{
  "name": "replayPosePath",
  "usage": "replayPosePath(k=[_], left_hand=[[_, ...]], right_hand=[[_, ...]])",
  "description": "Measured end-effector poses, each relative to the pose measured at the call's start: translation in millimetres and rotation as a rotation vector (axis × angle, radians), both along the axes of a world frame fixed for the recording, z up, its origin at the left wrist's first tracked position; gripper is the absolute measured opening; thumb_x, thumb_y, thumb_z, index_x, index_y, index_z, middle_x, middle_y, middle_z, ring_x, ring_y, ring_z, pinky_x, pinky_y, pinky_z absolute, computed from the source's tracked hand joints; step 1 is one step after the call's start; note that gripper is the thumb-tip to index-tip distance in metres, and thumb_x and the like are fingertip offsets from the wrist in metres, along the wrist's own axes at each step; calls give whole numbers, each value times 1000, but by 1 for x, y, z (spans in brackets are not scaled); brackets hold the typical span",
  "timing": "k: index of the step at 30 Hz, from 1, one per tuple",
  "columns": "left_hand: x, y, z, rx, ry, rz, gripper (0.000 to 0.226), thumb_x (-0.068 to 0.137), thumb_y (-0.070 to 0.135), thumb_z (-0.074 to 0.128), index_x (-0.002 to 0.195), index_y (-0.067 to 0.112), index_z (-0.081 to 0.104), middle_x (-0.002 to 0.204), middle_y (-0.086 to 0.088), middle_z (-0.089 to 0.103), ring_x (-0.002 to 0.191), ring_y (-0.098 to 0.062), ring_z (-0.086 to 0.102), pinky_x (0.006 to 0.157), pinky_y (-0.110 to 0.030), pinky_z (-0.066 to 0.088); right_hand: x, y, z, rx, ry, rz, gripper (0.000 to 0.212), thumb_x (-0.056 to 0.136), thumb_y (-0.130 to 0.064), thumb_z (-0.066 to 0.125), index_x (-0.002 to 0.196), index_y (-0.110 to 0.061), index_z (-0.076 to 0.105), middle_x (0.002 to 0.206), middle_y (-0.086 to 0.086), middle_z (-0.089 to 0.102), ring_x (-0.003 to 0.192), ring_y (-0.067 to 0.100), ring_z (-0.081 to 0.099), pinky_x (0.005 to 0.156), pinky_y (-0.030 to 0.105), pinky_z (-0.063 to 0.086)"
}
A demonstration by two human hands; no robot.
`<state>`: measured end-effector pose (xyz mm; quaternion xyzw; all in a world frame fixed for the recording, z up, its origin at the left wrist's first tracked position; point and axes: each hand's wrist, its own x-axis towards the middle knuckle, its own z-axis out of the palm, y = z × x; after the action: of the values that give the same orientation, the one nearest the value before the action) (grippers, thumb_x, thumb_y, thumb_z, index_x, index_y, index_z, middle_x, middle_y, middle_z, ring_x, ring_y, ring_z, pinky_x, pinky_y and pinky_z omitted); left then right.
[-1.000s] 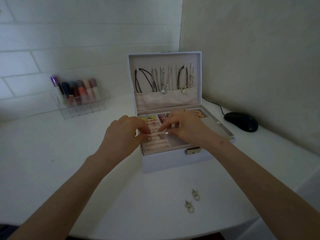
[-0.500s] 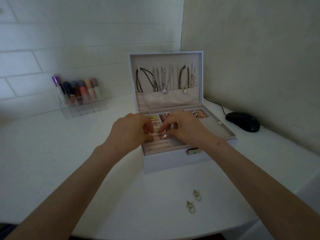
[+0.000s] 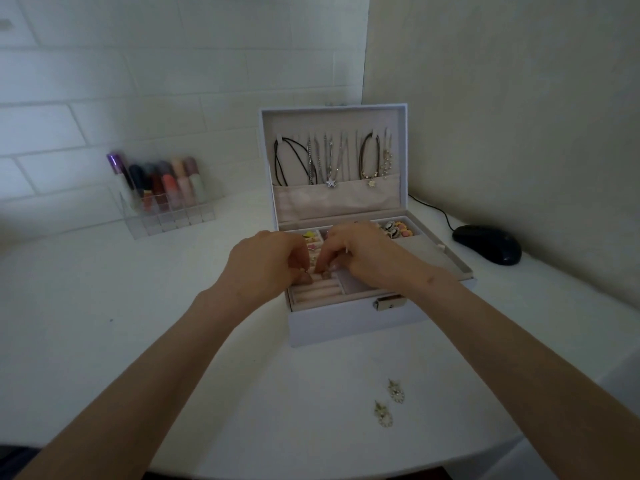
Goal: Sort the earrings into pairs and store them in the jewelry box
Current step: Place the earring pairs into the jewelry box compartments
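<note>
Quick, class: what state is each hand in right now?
Left hand: pinching a stud earring.
Right hand: pinching a second stud earring.

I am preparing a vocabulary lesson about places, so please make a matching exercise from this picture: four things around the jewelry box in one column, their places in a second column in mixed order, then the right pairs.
Things
1. necklaces
2. computer mouse
3. loose earrings
4. clear lipstick organizer

Places
A. on the table, in front of the jewelry box
B. left of the box
C. right of the box
D. hanging inside the open lid

Pairs: 1-D, 2-C, 3-A, 4-B
</note>
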<state>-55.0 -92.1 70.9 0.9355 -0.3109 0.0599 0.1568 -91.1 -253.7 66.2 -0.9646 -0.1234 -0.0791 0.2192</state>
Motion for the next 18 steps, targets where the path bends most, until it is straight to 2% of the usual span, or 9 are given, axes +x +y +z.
replayPosePath(k=[5,9,12,15,18], left_hand=[[-1,1,-2,-15,-7,-5,27,76,35,71,100,24,61,101,7,65,81,-11,46,72,-25,36],[-1,4,-3,-31,-46,-1,19,80,35,68,97,28,64,100,10,65,81,-9,44,71,-25,33],[-3,6,-5,-39,-104,1,12,84,34,63,94,29,67,99,12,65,81,-7,43,70,-24,32],[-4,5,-6,-32,-115,-5,11,85,32,62,90,29,71,96,11,66,85,-10,49,70,-24,33],[-4,5,-7,-25,-105,-12,10,84,32,63,88,27,71,95,11,65,81,-9,47,69,-25,33]], right_hand=[[-1,-3,-1,4,-13,-3,20,80,5,63,88,-9,75,95,9,64,86,15,56,68,8,35],[-2,-5,-3,51,-53,-8,21,78,6,63,89,-8,75,94,8,67,83,10,54,70,8,37],[-5,-8,-6,81,-121,-24,23,80,6,61,89,-9,75,92,6,68,86,9,55,77,15,38],[-6,-9,-11,68,-137,-37,26,81,7,59,90,-11,76,92,1,65,87,7,51,79,14,34],[-7,-13,-14,123,-180,-61,27,81,6,59,90,-13,76,88,-1,64,82,3,50,74,9,33]])
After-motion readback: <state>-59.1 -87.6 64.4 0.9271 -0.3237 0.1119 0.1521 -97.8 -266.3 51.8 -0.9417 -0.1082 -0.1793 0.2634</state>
